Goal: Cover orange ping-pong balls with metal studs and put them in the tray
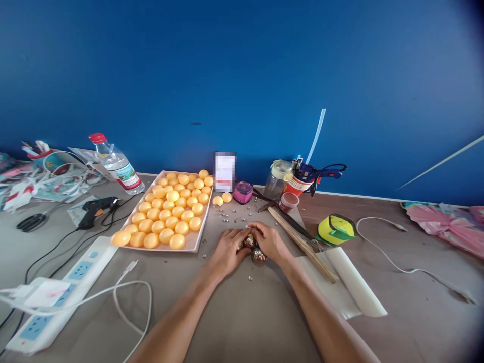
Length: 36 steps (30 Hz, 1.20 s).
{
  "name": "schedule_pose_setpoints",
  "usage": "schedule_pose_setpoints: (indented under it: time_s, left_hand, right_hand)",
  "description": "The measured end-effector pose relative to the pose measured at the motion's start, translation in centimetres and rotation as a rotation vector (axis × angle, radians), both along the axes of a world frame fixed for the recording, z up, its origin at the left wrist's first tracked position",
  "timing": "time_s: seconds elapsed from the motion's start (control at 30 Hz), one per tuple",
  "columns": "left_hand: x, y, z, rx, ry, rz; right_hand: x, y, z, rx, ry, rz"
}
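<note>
Both hands meet at the middle of the table over a small cluster of shiny beaded balls [256, 252]. My left hand [227, 248] curls around the cluster's left side, fingers closed on it. My right hand [269, 240] covers its top and right side, fingers bent and pinching at the cluster. Small silver beads [227, 218] lie scattered on the table just beyond the hands. A white tray [189, 245] of several orange balls [170, 209] sits to the left of my left hand.
A power strip [64, 287] with white cables lies at the front left, a black glue gun [96, 207] and a water bottle [118, 165] behind it. Wooden sticks [302, 242], white paper [350, 282], a yellow tape [336, 229], jars and a cup stand right of the hands.
</note>
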<state>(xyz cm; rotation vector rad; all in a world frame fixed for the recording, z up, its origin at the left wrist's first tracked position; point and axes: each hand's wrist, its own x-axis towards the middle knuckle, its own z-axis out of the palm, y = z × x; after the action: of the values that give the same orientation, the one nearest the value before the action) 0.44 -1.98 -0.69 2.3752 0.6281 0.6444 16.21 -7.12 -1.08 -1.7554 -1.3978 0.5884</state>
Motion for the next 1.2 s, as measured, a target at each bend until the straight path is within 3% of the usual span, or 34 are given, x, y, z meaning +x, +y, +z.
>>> schedule_pose_setpoints:
  time_s: [0.2, 0.27, 0.43, 0.53, 0.67, 0.77, 0.87, 1.0, 1.2]
  left_hand:
    - [-0.1, -0.3, 0.3, -0.066, -0.073, 0.042]
    - [-0.3, -0.3, 0.5, -0.104, -0.123, 0.081]
    - [-0.6, 0.2, 0.7, -0.154, -0.274, 0.300]
    - [-0.6, 0.4, 0.6, -0.180, -0.314, 0.336]
    - [-0.5, 0.1, 0.8, -0.181, -0.315, 0.281]
    - [-0.4, -0.3, 1.0, -0.208, -0.324, 0.302]
    - [-0.4, -0.5, 0.9, -0.255, -0.350, 0.338]
    - [-0.3, -0.3, 0.5, -0.337, -0.410, 0.382]
    - [-0.3, 0.0, 0.7, -0.477, -0.462, 0.420]
  right_hand:
    - [1.2, -0.2, 0.3, -0.032, 0.080, 0.062]
    - [2.3, -0.7, 0.9, -0.089, 0.123, 0.159]
    - [4.0, -2.4, 2.8, -0.376, -0.140, 0.385]
    - [3.1, -2.7, 3.8, -0.468, -0.287, 0.425]
    - [1.8, -2.1, 4.4, -0.457, -0.338, 0.385]
    - [2.3, -1.8, 4.1, -0.393, -0.248, 0.375]
    - [3.7, -1.5, 2.8, -0.238, -0.046, 0.300]
    - [5.0, -1.0, 0.4, -0.056, 0.187, 0.022]
    - [4.4, -0.1, -1.3, 0.101, 0.111, -0.080]
